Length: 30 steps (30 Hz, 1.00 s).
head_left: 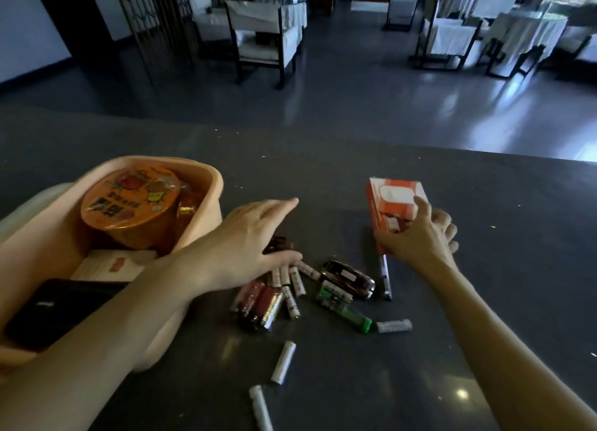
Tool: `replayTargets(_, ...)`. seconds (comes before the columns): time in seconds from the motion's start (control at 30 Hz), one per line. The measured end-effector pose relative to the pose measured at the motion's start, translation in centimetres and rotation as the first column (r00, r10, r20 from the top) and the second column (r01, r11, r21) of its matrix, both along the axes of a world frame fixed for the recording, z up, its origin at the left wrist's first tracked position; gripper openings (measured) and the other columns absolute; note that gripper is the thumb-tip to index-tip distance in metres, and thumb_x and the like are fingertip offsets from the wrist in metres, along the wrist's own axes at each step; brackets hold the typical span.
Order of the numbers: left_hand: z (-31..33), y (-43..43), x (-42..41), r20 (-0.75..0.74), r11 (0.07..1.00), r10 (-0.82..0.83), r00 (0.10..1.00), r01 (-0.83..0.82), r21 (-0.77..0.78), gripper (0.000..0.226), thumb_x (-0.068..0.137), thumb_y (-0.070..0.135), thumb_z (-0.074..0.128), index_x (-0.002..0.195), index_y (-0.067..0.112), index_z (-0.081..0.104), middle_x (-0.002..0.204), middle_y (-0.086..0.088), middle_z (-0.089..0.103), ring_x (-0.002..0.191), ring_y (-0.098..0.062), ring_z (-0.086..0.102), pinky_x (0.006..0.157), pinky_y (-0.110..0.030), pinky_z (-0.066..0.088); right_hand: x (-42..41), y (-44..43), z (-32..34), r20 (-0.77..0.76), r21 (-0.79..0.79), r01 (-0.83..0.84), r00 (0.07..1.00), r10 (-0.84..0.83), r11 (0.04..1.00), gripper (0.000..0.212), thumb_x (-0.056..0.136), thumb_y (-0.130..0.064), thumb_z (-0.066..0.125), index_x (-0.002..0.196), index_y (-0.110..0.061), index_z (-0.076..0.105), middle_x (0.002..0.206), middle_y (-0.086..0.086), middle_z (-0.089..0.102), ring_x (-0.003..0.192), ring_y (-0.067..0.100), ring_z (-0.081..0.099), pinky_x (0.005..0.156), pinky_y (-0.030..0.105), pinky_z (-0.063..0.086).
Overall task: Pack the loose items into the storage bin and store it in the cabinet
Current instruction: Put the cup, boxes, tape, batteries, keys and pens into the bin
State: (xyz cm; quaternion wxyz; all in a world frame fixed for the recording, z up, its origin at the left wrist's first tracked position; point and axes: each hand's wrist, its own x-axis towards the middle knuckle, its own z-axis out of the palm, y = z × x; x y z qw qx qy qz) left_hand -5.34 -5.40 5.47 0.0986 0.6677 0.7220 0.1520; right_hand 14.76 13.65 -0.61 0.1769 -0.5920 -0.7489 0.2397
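Note:
A peach storage bin (213, 185) stands at the left on the dark counter (355, 172). Inside it are an orange noodle cup (129, 198), a white box (109, 264) and a black device (48, 311). My left hand (248, 237) reaches flat over a heap of batteries (274, 298), its thumb touching them, fingers spread. My right hand (420, 237) grips a red and white box (392, 204), tilted, its lower end near the counter. A dark lighter (350, 277), a green lighter (349, 314), a pen (386, 279) and loose white batteries (283, 361) lie between the hands.
The counter's far edge runs across the middle of the view. Beyond it lies a dim dining room with white-covered chairs (268, 40) and tables (523, 30). A pale object (35, 201) sits left of the bin.

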Motion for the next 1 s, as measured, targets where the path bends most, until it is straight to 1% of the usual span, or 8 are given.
replayTargets(0.13, 1.6, -3.5, -4.7, -0.022, 0.98, 0.133, 0.991, -0.128, 0.15, 0.076, 0.083, 0.047, 0.058, 0.145, 0.025, 0.02, 0.15, 0.001, 0.028, 0.135, -0.009, 0.022, 0.099, -0.008, 0.007, -5.5, -3.9, 4.8, -0.148, 0.067, -0.179, 0.971, 0.187, 0.982, 0.094, 0.063, -0.051, 0.069, 0.139, -0.032, 0.017, 0.141, 0.012, 0.024, 0.128, 0.036, 0.02, 0.103, 0.053, 0.021)
replayTargets(0.3, 1.6, -10.1, -13.0, -0.074, 0.944, 0.313, 0.947, -0.302, 0.131, 0.08, 0.078, 0.06, 0.051, 0.145, 0.029, 0.02, 0.152, 0.003, 0.022, 0.138, -0.015, 0.021, 0.109, -0.03, 0.018, -12.3, -11.0, 8.4, -0.261, 0.053, -0.381, 0.887, 0.381, 0.923, 0.096, 0.058, -0.052, 0.066, 0.139, -0.038, 0.016, 0.142, 0.005, 0.023, 0.129, 0.029, 0.02, 0.104, 0.054, 0.026)
replayTargets(0.37, 0.9, -12.6, -16.2, -0.097, 0.925, 0.374, 0.922, -0.364, 0.104, 0.082, 0.078, 0.057, 0.054, 0.145, 0.023, 0.022, 0.153, -0.005, 0.017, 0.14, -0.023, 0.018, 0.113, -0.042, 0.021, -14.9, -13.6, 8.8, -0.258, 0.051, -0.413, 0.874, 0.412, 0.909, 0.097, 0.057, -0.052, 0.067, 0.138, -0.039, 0.016, 0.142, 0.003, 0.023, 0.129, 0.027, 0.02, 0.104, 0.054, 0.027)
replayTargets(0.53, -1.8, -15.7, -21.9, -0.092, 0.936, 0.347, 0.933, -0.351, -0.032, 0.077, 0.081, 0.035, 0.064, 0.144, 0.02, 0.023, 0.151, -0.012, 0.02, 0.138, -0.03, 0.019, 0.113, -0.045, 0.02, -20.0, -18.4, 8.3, -0.203, 0.031, -0.438, 0.878, 0.434, 0.899, 0.1, 0.057, -0.056, 0.067, 0.139, -0.039, 0.013, 0.144, 0.002, 0.02, 0.132, 0.027, 0.016, 0.105, 0.058, 0.024)
replayTargets(0.7, -2.2, -16.8, -23.9, 0.14, 0.957, 0.244, 0.96, -0.261, 0.124, 0.058, 0.087, 0.021, 0.056, 0.141, 0.021, 0.032, 0.147, -0.003, 0.031, 0.134, -0.02, 0.028, 0.106, -0.025, 0.019, -22.5, -21.7, 7.6, -0.056, 0.052, -0.503, 0.861, 0.506, 0.863, 0.098, 0.059, -0.061, 0.067, 0.137, -0.044, 0.01, 0.144, -0.01, 0.013, 0.131, 0.024, 0.014, 0.105, 0.054, 0.021)
replayTargets(0.8, -1.8, -17.3, -24.8, 0.204, 0.967, 0.169, 0.964, -0.202, 0.153, 0.055, 0.089, 0.024, 0.057, 0.14, 0.022, 0.035, 0.143, 0.001, 0.04, 0.132, -0.016, 0.034, 0.11, -0.031, 0.025, -22.2, -23.0, 7.8, 0.021, 0.009, -0.574, 0.819, 0.573, 0.819, 0.107, 0.045, -0.073, 0.062, 0.134, -0.05, 0.007, 0.142, -0.015, 0.013, 0.128, 0.021, 0.014, 0.106, 0.054, 0.017)
replayTargets(0.9, -1.6, -18.1, -25.7, 0.288, 0.979, 0.129, 0.949, -0.168, 0.114, 0.059, 0.088, 0.046, 0.053, 0.141, 0.03, 0.031, 0.144, 0.008, 0.039, 0.132, -0.009, 0.034, 0.11, -0.039, 0.03, -21.8, -23.6, 8.1, 0.107, -0.07, -0.623, 0.772, 0.627, 0.779, 0.107, 0.046, -0.066, 0.065, 0.131, -0.057, 0.0, 0.132, -0.026, 0.013, 0.122, 0.018, 0.018, 0.103, 0.047, 0.02)
replayTargets(1.0, -1.6, -18.6, -26.1, 0.305, 0.98, 0.171, 0.937, -0.195, 0.049, 0.071, 0.083, 0.06, 0.046, 0.143, 0.034, 0.02, 0.15, 0.009, 0.029, 0.136, -0.007, 0.027, 0.111, -0.038, 0.026, -21.9, -24.0, 8.1, 0.204, -0.124, -0.702, 0.673, 0.71, 0.701, 0.106, 0.052, -0.056, 0.071, 0.127, -0.061, -0.004, 0.124, -0.036, 0.009, 0.11, 0.002, 0.009, 0.099, 0.041, 0.023)
